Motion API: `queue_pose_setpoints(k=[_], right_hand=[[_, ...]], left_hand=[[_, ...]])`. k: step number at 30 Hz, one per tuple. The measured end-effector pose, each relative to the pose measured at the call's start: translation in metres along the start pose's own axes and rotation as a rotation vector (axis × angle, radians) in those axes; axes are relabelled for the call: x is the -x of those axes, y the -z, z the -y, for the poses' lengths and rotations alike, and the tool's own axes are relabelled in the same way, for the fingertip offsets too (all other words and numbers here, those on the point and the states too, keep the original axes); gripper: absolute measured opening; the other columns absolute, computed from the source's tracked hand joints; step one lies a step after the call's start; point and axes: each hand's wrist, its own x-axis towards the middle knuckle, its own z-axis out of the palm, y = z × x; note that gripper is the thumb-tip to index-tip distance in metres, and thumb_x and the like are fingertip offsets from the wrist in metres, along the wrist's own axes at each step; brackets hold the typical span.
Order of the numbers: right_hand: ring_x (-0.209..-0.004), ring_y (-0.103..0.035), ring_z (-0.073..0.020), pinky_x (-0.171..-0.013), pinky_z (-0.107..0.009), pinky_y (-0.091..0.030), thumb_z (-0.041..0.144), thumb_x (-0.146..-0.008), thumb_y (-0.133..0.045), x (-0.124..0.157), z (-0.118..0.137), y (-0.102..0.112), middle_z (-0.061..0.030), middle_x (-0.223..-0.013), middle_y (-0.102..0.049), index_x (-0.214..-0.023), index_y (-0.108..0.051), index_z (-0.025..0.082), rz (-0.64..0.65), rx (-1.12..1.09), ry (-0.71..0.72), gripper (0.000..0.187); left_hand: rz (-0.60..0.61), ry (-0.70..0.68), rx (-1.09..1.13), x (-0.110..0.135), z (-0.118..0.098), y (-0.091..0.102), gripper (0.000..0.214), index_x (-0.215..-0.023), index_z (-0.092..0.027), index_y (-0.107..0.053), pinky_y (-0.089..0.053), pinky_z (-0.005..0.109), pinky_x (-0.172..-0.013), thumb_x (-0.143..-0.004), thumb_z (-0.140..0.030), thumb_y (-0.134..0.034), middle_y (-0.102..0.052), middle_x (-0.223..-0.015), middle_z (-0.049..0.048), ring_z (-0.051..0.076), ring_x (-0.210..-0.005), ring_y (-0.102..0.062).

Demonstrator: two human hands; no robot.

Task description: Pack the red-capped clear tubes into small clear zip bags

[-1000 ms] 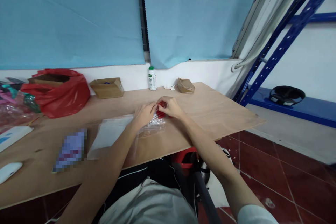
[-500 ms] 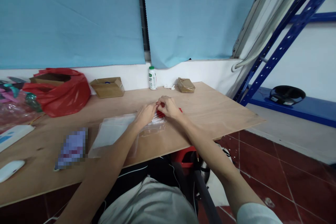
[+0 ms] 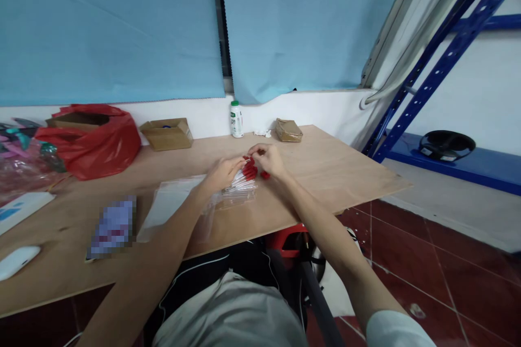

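Several thin clear tubes or sticks (image 3: 241, 187) with red ends (image 3: 249, 170) lie fanned out on the table, in front of my hands. My left hand (image 3: 223, 174) is closed, its fingertips pinching a slim piece with a small red end; the fingers hide most of it. My right hand (image 3: 267, 159) hovers just right of that red end, with thumb and forefinger pinched together; what they hold, if anything, is too small to make out. A loose red piece (image 3: 265, 175) lies under the right hand. Clear plastic bags (image 3: 171, 203) lie flat beneath and beside my left forearm.
Along the wall stand a red bag (image 3: 103, 146), an open cardboard box (image 3: 167, 135), a white bottle with a green cap (image 3: 236, 120) and a brown package (image 3: 288, 130). A blurred-out flat thing (image 3: 112, 227) and a white mouse (image 3: 18, 262) lie left. Blue shelving (image 3: 451, 160) rises right.
My hands have drawn apart slightly; the left has shifted a little left, the right a little right and up. More of the red ends and the loose red piece now show between them.
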Motion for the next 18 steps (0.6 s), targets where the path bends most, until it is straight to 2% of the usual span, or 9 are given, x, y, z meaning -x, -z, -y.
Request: queue_pose_setpoints(k=[2, 5, 7, 8, 11, 13, 18], right_hand=[[-0.079, -0.07, -0.0198, -0.08, -0.033, -0.057, 0.021, -0.078, -0.055, -0.007, -0.007, 0.019, -0.0081, -0.085, -0.078, -0.08, -0.076, 0.015, -0.192, 0.067, -0.039, 0.022], [-0.085, -0.072, -0.0202, -0.082, -0.034, -0.058, 0.024, -0.084, -0.055, -0.01, -0.015, 0.049, -0.0098, -0.101, -0.079, -0.102, -0.077, 0.015, -0.317, 0.068, -0.017, 0.03], [-0.085, -0.072, -0.0198, -0.082, -0.034, -0.058, 0.028, -0.086, -0.061, -0.008, -0.017, 0.06, -0.0097, -0.104, -0.079, -0.117, -0.073, 0.016, -0.293, 0.08, -0.031, 0.036], [-0.082, -0.072, -0.0197, -0.082, -0.034, -0.057, 0.03, -0.085, -0.065, -0.007, -0.018, 0.063, -0.0091, -0.1, -0.08, -0.118, -0.072, 0.016, -0.264, 0.106, -0.046, 0.037], [-0.076, -0.07, -0.0192, -0.08, -0.033, -0.055, 0.033, -0.082, -0.073, -0.003, -0.02, 0.063, -0.0067, -0.085, -0.078, -0.097, -0.075, 0.016, -0.151, 0.227, -0.09, 0.022], [-0.075, -0.069, -0.0185, -0.076, -0.03, -0.053, 0.03, -0.081, -0.074, -0.001, -0.021, 0.061, -0.0058, -0.081, -0.076, -0.083, -0.073, 0.017, -0.095, 0.314, -0.121, 0.013], [-0.069, -0.062, -0.0159, -0.066, -0.027, -0.044, 0.022, -0.079, -0.076, 0.002, -0.022, 0.062, -0.0041, -0.075, -0.072, -0.074, -0.07, 0.017, 0.035, 0.559, -0.223, 0.009]], left_hand=[[0.008, -0.051, -0.008, 0.002, -0.009, -0.001, 0.046, -0.102, -0.023, -0.071, -0.042, 0.029, -0.074, -0.108, -0.05, -0.034, -0.07, -0.083, 0.0048, 0.019, -0.075, -0.063], [-0.001, -0.029, -0.013, 0.003, -0.013, -0.003, 0.046, -0.107, -0.025, -0.072, -0.043, 0.029, -0.075, -0.108, -0.05, -0.034, -0.073, -0.089, 0.0054, 0.02, -0.079, -0.064], [0.008, 0.011, 0.008, 0.003, -0.007, -0.003, 0.045, -0.109, -0.026, -0.073, -0.044, 0.029, -0.076, -0.108, -0.05, -0.035, -0.074, -0.094, 0.0046, 0.02, -0.081, -0.065], [0.016, 0.022, 0.018, 0.003, -0.003, -0.003, 0.044, -0.11, -0.026, -0.073, -0.044, 0.029, -0.077, -0.108, -0.051, -0.037, -0.075, -0.097, 0.0045, 0.02, -0.082, -0.066], [0.054, 0.02, 0.024, 0.004, 0.01, -0.004, 0.04, -0.109, -0.026, -0.075, -0.046, 0.03, -0.079, -0.105, -0.05, -0.044, -0.075, -0.107, 0.0053, 0.02, -0.088, -0.066], [0.084, 0.017, 0.015, 0.005, 0.015, -0.006, 0.036, -0.107, -0.026, -0.076, -0.046, 0.031, -0.078, -0.102, -0.05, -0.05, -0.075, -0.106, 0.006, 0.02, -0.087, -0.065], [0.141, 0.043, -0.021, 0.005, 0.011, -0.009, 0.032, -0.099, -0.026, -0.078, -0.044, 0.032, -0.072, -0.096, -0.05, -0.058, -0.074, -0.091, 0.0055, 0.021, -0.081, -0.064]])
